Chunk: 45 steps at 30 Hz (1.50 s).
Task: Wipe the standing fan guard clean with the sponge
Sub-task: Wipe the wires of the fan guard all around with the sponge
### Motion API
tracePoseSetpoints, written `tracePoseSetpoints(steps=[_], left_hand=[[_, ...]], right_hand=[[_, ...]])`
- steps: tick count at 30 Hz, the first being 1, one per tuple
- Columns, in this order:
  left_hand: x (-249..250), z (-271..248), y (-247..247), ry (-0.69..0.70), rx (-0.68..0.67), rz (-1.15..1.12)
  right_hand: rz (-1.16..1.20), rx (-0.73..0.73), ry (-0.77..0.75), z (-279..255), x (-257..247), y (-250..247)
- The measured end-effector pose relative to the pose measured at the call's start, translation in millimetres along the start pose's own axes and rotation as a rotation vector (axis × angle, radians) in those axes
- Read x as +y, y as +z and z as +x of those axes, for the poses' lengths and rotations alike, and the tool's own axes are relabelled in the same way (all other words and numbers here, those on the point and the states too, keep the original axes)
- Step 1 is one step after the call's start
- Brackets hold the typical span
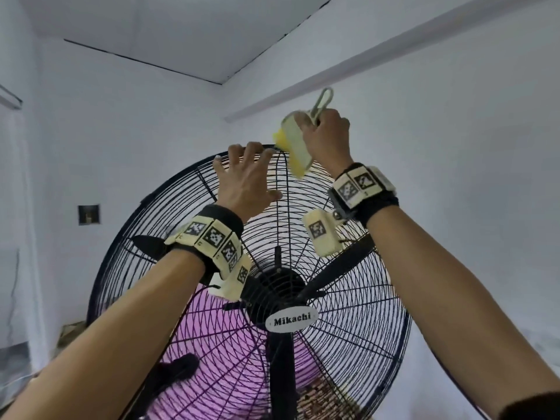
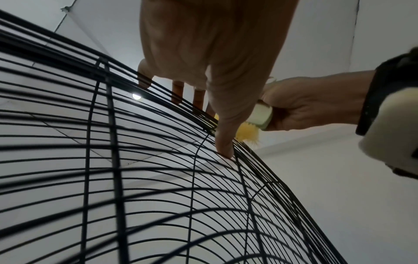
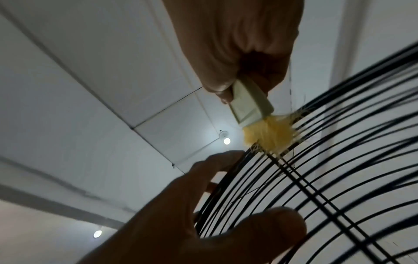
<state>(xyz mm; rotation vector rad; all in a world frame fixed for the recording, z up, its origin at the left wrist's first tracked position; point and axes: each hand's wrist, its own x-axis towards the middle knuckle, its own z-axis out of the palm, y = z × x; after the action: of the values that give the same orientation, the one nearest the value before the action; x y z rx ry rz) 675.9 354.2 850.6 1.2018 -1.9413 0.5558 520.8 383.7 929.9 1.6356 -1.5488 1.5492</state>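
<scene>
The right hand (image 1: 325, 133) is gripping the pale handle of a scrubbing tool, fingers curled tight round it, and its yellow sponge (image 1: 288, 153) head, frayed and fibrous at close range (image 3: 268, 133), is pressing on the top rim of the fan guard (image 1: 357, 313). The handle's loop end is sticking up above the fist. Just beside the sponge, on the same top rim, the left hand (image 1: 247, 177) is hooking over the guard: its fingers (image 2: 177, 91) are curling over the outer wires while the thumb is reaching down onto the front wires. So that hand is holding the guard, bracing it.

Both wrists are wearing black bands with checkered marker blocks. At the centre of the guard, well below the hands, a white oval badge (image 1: 292, 321) is reading "Mikachi", sitting on the black hub. Dark fan blades (image 1: 339, 268) are showing behind the wires. Behind the lower part of the guard something pink (image 1: 212, 344) is glowing through the mesh. Above the guard, white walls and a panelled ceiling with round lights (image 3: 226, 141) are filling the view.
</scene>
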Motion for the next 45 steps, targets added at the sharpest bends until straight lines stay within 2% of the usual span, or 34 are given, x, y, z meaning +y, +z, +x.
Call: tracePoseSetpoints(steps=[2, 4, 6, 9, 12, 15, 17, 19, 23, 26, 32, 34, 36, 38, 41, 45], left_hand=[[1, 0, -1, 0.006, -0.012, -0.018], [3, -2, -3, 0.017, -0.022, -0.028], [3, -2, -4, 0.022, -0.024, -0.022], [3, -3, -6, 0.015, -0.026, -0.008], [2, -3, -5, 0.011, -0.02, 0.0], [1, -2, -2, 0.011, -0.003, -0.001], [-1, -1, 0, 0.015, 0.001, -0.002], [0, -1, 1, 0.017, 0.006, -0.011], [2, -2, 1, 0.019, 0.006, -0.009], [1, -1, 2, 0.018, 0.004, -0.008], [1, -1, 3, 0.014, 0.019, 0.003], [1, -1, 1, 0.01, 0.011, 0.001], [2, -1, -2, 0.005, 0.0, 0.003], [3, -1, -4, 0.005, -0.001, 0.001], [2, -3, -3, 0.009, 0.008, 0.0], [-1, -3, -2, -0.001, 0.02, 0.004]], right_hand=[[-0.062, -0.004, 0.046, 5, 8, -9], [-0.246, 0.004, 0.062, 12, 14, -18], [-0.428, 0.015, 0.013, 19, 12, -25], [-0.538, -0.02, -0.103, 22, -1, -16], [-0.467, -0.08, -0.154, 16, -22, 9], [-0.145, -0.075, -0.098, 19, -37, 14], [-0.062, -0.079, -0.052, 22, -32, 8], [-0.142, -0.046, -0.013, 23, -12, -2], [-0.455, 0.003, 0.062, 15, 40, -19], [-0.495, 0.003, 0.063, 8, 55, -21], [-0.062, -0.035, 0.001, 11, 18, -6], [0.063, -0.053, 0.042, 18, 4, -7], [0.199, -0.005, 0.114, 24, -5, -8], [0.297, 0.029, 0.121, 23, -9, -5], [0.208, -0.038, 0.083, 18, -12, 2], [0.04, -0.121, 0.085, 24, -25, -16]])
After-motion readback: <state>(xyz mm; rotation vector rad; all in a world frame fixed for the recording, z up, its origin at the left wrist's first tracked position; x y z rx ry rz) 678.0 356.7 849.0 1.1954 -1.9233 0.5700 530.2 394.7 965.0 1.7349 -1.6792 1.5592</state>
